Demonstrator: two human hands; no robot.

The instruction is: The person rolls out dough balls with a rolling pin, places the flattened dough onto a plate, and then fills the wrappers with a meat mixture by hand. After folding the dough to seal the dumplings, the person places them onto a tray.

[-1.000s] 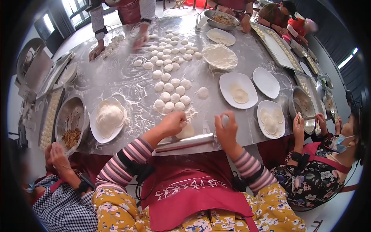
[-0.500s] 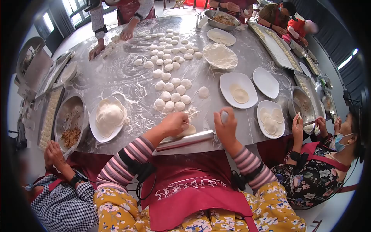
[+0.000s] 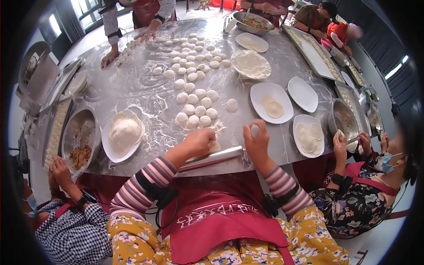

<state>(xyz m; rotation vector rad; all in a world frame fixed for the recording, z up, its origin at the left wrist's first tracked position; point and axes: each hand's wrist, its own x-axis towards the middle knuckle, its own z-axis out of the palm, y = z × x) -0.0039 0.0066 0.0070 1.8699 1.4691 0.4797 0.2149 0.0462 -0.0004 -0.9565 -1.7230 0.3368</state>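
Observation:
My left hand (image 3: pixel 198 142) is closed with its fingertips pinching the edge of a dough wrapper (image 3: pixel 214 147), mostly hidden under the hand. Just below lies a metal rolling pin (image 3: pixel 216 158), slanting along the table's front edge; my left wrist covers part of it. At the pin's right end my right hand (image 3: pixel 257 140) is curled closed around its handle, which the fingers largely hide. Beyond my hands, several floured dough rounds (image 3: pixel 198 110) lie in a group. One dough round (image 3: pixel 232 104) sits apart to their right.
On the left stand a plate of stacked wrappers (image 3: pixel 114 152) and a steel bowl of filling (image 3: pixel 93 115). Plates with wrappers (image 3: pixel 282 117) and a bare white plate (image 3: pixel 303 93) are on the right. Co-workers flank me, and a long tray of dumplings (image 3: pixel 314 66) lies at the back right.
My right hand and the rolling pin have shifted slightly away from me and left, the pin now nearer the wrapper. Less of the wrapper shows beside my left hand.

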